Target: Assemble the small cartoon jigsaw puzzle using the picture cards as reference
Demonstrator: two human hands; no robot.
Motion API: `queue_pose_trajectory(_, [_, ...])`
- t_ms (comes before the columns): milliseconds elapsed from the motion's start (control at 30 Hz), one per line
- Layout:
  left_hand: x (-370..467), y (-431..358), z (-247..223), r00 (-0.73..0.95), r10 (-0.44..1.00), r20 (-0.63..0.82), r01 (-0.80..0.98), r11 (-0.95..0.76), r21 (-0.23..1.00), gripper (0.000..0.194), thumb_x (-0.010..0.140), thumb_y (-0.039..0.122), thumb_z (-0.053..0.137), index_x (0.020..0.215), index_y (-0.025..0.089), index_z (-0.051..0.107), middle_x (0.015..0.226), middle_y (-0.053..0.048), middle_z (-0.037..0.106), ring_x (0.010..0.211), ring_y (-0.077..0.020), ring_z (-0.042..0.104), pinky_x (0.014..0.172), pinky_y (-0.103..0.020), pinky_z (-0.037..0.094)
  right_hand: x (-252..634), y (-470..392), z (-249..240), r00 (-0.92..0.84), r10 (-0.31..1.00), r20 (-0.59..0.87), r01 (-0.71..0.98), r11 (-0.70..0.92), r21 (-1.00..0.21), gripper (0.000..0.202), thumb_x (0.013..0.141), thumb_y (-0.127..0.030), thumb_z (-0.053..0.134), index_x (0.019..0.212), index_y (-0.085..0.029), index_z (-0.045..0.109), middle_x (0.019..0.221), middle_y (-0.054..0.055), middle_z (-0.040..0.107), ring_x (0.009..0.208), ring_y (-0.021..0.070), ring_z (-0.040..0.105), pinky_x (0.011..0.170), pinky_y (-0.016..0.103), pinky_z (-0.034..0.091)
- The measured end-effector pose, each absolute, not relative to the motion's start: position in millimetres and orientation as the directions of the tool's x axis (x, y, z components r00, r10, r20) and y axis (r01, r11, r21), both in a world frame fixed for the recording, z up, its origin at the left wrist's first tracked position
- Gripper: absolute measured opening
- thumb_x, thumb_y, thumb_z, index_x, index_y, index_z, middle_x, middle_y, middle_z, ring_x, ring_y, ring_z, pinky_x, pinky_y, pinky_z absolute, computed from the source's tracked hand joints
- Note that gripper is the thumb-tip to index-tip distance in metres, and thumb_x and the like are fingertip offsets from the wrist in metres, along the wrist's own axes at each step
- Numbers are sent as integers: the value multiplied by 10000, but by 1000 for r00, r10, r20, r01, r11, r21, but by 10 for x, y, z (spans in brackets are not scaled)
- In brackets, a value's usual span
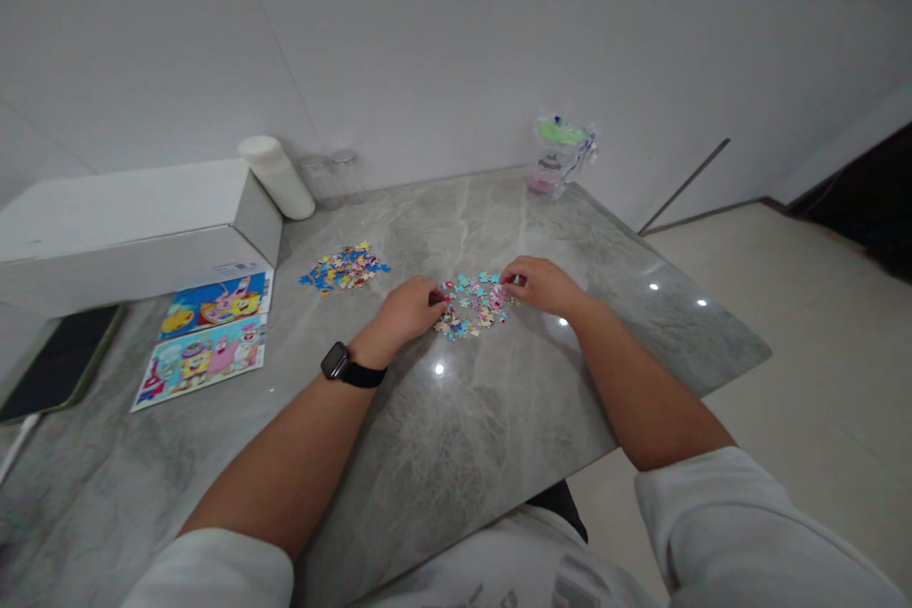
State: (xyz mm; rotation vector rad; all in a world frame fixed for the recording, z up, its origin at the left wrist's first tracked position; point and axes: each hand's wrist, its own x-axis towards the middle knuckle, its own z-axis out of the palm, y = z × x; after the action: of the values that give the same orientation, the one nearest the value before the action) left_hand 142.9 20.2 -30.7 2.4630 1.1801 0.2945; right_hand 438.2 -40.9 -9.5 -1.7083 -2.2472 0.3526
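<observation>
Loose jigsaw puzzle pieces (466, 303), mostly light blue, pink and cream, lie spread in a small ring on the grey marbled table. At the left edge of this pile is my left hand (413, 312), a dark watch on its wrist; its thumb and fingers are pinched beside a small red piece. My right hand (541, 285) reaches in from the other side, fingers curled and pinched at the pile's upper right edge. What sits between the fingertips of either hand is too small to make out. A second heap of puzzle pieces (346, 267), darker blue and yellow, lies farther left.
Two colourful cartoon picture sheets (206, 356) lie left, before a long white box (128, 228). A phone (61, 361) with a white cable is at far left. A white bottle (277, 179), clear glasses (344, 176) and a plastic bag (561, 157) stand along the wall.
</observation>
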Motion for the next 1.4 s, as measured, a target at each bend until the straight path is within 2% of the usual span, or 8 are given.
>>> queue_pose_trajectory(167, [1459, 181, -301, 615, 789, -7, 706, -546, 450, 157, 913, 295, 683, 957, 178, 777, 990, -91, 745, 889, -224, 668, 827, -333, 508, 4146, -488, -128, -479, 871, 107, 761, 472, -445, 218, 942, -261, 720, 1145, -223, 791, 1024, 72, 713, 908, 189, 644, 845, 293, 466])
queue_pose_trajectory(300, [1450, 221, -272, 602, 796, -63, 686, -475, 551, 134, 884, 303, 710, 885, 181, 765, 872, -51, 753, 805, -195, 658, 756, -301, 495, 4082, -510, -167, -548, 833, 73, 719, 514, -468, 144, 937, -252, 733, 1059, -224, 806, 1038, 79, 718, 961, 212, 648, 869, 316, 470])
queue_pose_trajectory(433, [1440, 249, -244, 588, 800, -120, 677, -406, 614, 144, 873, 319, 716, 836, 186, 756, 811, -31, 748, 742, -186, 646, 701, -292, 472, 4083, -491, -193, -547, 837, 37, 716, 490, -497, 118, 897, -186, 736, 997, -208, 794, 1009, 72, 729, 950, 209, 645, 867, 318, 469])
queue_pose_trajectory(600, [1440, 263, -246, 590, 799, -114, 673, -408, 617, 141, 880, 314, 702, 836, 190, 752, 807, -28, 745, 747, -185, 641, 699, -287, 463, 4120, -485, -146, -528, 849, 19, 698, 446, -560, 85, 870, -196, 719, 938, -194, 769, 962, 51, 729, 882, 186, 635, 813, 291, 459])
queue_pose_trajectory(800, [1432, 280, -287, 568, 817, -94, 646, -373, 666, 129, 868, 294, 703, 903, 179, 749, 857, -33, 761, 785, -190, 663, 711, -285, 484, 4192, -504, -31, -440, 896, -67, 689, 289, -665, 114, 842, -242, 669, 914, -193, 743, 815, 6, 703, 736, 157, 607, 708, 265, 434])
queue_pose_trajectory(967, [1435, 282, -308, 564, 821, -83, 602, -341, 722, 191, 866, 303, 700, 999, 185, 767, 949, -50, 792, 859, -198, 704, 765, -290, 522, 4235, -506, 24, -403, 913, -61, 694, 262, -670, 145, 833, -245, 637, 923, -188, 735, 822, 8, 715, 728, 151, 605, 703, 262, 439])
queue_pose_trajectory(1200, [1452, 249, -243, 601, 796, -67, 648, -437, 623, 205, 936, 346, 651, 953, 196, 789, 930, -49, 798, 855, -214, 698, 802, -321, 510, 4261, -498, 14, -381, 923, -58, 726, 259, -637, 141, 870, -291, 650, 927, -198, 740, 821, 7, 725, 726, 152, 617, 706, 263, 450])
queue_pose_trajectory(1400, [1462, 179, -161, 545, 829, 125, 708, -535, 461, 180, 984, 269, 586, 989, 179, 743, 1048, -99, 740, 973, -235, 652, 882, -340, 498, 4362, -470, 12, -339, 941, 18, 764, 286, -578, 108, 875, -265, 667, 918, -197, 740, 890, 30, 726, 771, 158, 629, 736, 269, 457])
